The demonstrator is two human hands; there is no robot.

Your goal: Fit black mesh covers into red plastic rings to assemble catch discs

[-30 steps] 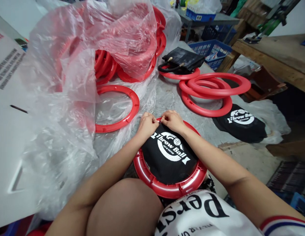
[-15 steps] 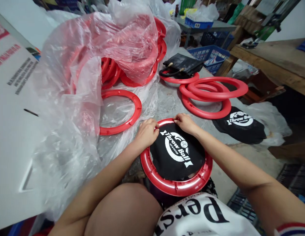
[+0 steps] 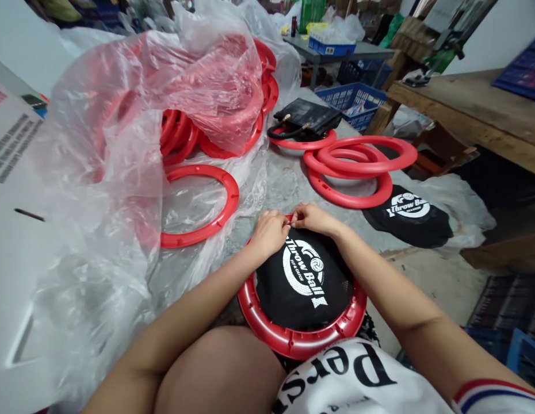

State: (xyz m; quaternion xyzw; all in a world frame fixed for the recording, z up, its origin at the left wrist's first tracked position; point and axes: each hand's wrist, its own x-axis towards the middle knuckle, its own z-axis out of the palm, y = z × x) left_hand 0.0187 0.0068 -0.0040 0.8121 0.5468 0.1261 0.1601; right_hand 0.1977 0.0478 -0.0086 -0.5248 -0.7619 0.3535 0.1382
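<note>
A red plastic ring (image 3: 293, 340) rests in front of me, against my knee. A black mesh net (image 3: 304, 282) printed "Throw Ball" in white lies stretched inside it. My left hand (image 3: 270, 233) and my right hand (image 3: 310, 218) meet at the ring's far edge. Both have their fingers pinched on the net's top rim where it meets the ring.
A loose red ring (image 3: 198, 204) lies on clear plastic sheeting (image 3: 99, 190) to the left, and a bagged heap of rings (image 3: 216, 98) stands behind it. Stacked red rings (image 3: 358, 167), a black handbag (image 3: 304, 118) and another black net (image 3: 408, 218) lie to the right. A wooden bench (image 3: 466, 109) stands far right.
Half a second ago my hands were apart on the ring's far rim. They have since come together at its top edge and pinched the net.
</note>
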